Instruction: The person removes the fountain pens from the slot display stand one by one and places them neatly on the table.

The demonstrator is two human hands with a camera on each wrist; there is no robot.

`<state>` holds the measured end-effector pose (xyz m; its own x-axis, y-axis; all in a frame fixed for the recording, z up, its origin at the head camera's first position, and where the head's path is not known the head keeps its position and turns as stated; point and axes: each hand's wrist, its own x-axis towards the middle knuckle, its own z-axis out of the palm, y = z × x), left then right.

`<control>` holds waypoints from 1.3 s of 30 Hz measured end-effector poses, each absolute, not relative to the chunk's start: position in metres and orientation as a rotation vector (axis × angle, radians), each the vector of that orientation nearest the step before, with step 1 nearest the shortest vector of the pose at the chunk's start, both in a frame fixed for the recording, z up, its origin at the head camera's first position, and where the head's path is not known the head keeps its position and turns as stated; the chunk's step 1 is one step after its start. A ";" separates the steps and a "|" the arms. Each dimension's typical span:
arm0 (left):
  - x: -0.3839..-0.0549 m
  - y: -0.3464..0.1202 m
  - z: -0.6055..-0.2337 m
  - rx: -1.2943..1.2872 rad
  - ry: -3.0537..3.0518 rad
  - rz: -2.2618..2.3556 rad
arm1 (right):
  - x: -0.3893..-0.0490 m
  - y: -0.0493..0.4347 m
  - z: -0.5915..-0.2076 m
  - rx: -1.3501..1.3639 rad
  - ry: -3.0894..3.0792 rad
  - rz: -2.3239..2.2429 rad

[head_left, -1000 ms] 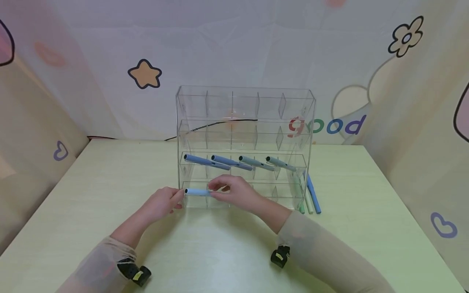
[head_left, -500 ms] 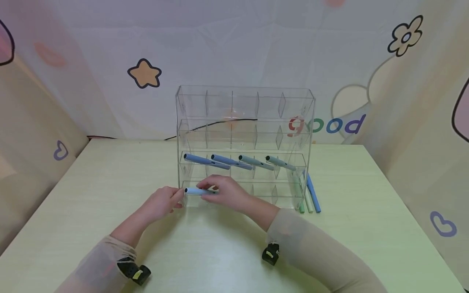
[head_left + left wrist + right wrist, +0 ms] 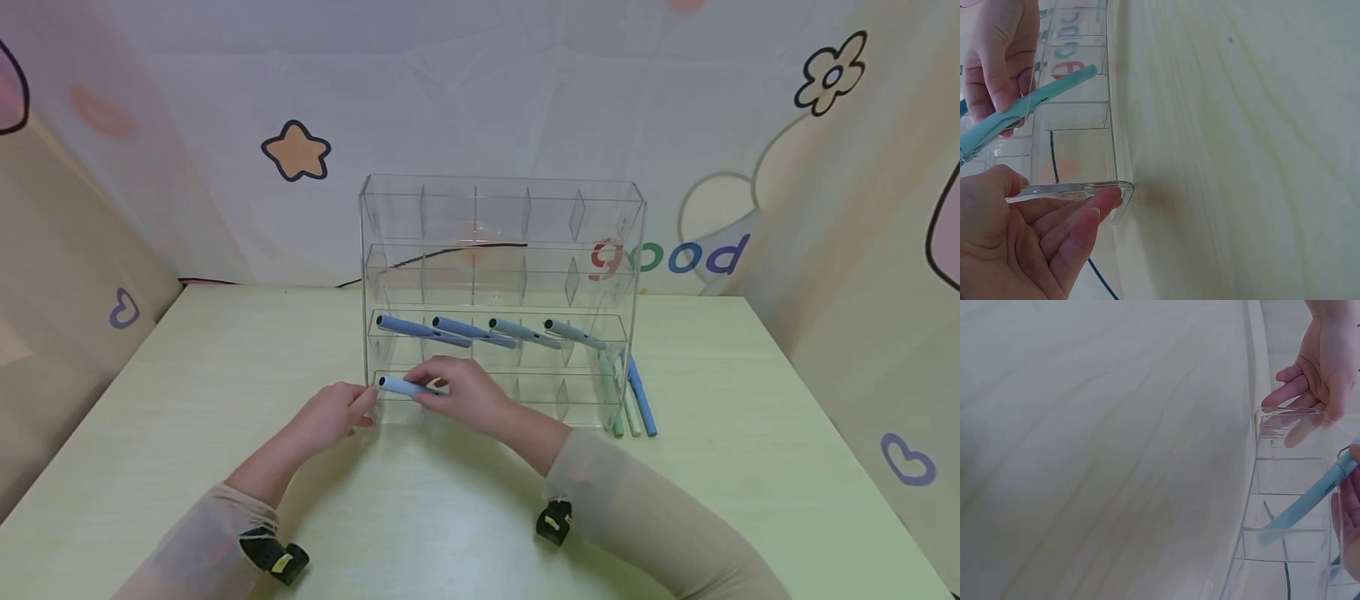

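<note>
Two hands work at one clear rack (image 3: pixel 502 179) with four rows, standing on one table (image 3: pixel 450 525). The right hand (image 3: pixel 461 392) holds one light blue pen (image 3: pixel 397 385) between thumb and fingers; the pen is tilted, its dark end higher, at the left part of the bottom row. Whether it touches the rack I cannot tell. The left hand (image 3: pixel 341 410) pinches the rack's left side edge near the bottom, thumb on one face, fingers on the other.

Four pens lie across the third row from the top: two blue pens (image 3: pixel 422 332) on the left, two grey-green pens (image 3: pixel 525 334) on the right. Three more lie side by side at the rack's right side: one green pen (image 3: pixel 617 425), one pale green pen (image 3: pixel 632 412) and one bright blue pen (image 3: pixel 642 397). That makes eight pens in all. Two small black cameras (image 3: pixel 555 522) sit on the sleeves, one per arm. The cloth (image 3: pixel 480 100) behind shows one star, one flower and the word "good".
</note>
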<state>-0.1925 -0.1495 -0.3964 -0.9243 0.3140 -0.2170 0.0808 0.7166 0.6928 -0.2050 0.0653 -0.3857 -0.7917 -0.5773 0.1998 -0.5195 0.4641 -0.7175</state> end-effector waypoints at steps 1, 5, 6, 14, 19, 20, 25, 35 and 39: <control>-0.192 -0.149 -0.396 0.311 2.604 1.025 | -0.205 0.066 -0.384 -0.990 2.630 -1.255; -0.193 -0.150 -0.397 0.316 2.599 1.023 | -0.203 0.068 -0.379 -1.019 2.651 -1.279; -0.193 -0.150 -0.397 0.312 2.597 1.022 | -0.203 0.069 -0.378 -1.038 2.656 -1.287; -0.194 -0.150 -0.398 0.297 2.590 1.008 | -0.199 0.077 -0.364 -1.109 2.616 -1.404; -0.193 -0.149 -0.396 0.293 2.591 0.999 | -0.196 0.083 -0.353 -1.100 2.566 -1.498; -0.193 -0.149 -0.396 0.293 2.591 0.999 | -0.195 0.084 -0.352 -1.104 2.563 -1.511; -0.192 -0.149 -0.395 0.295 2.593 1.003 | -0.192 0.089 -0.344 -1.096 2.549 -1.595; -0.192 -0.149 -0.396 0.297 2.595 0.983 | -0.187 0.108 -0.339 -0.918 2.490 -1.735; -0.192 -0.149 -0.397 0.297 2.597 0.984 | -0.184 0.118 -0.340 -0.808 2.489 -1.741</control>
<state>-0.1921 -0.1488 -0.3966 -0.9178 0.3122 -0.2451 0.0714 0.7373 0.6717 -0.1844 0.1176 -0.3404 -0.8679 -0.4062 0.2860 -0.4080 0.2545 -0.8768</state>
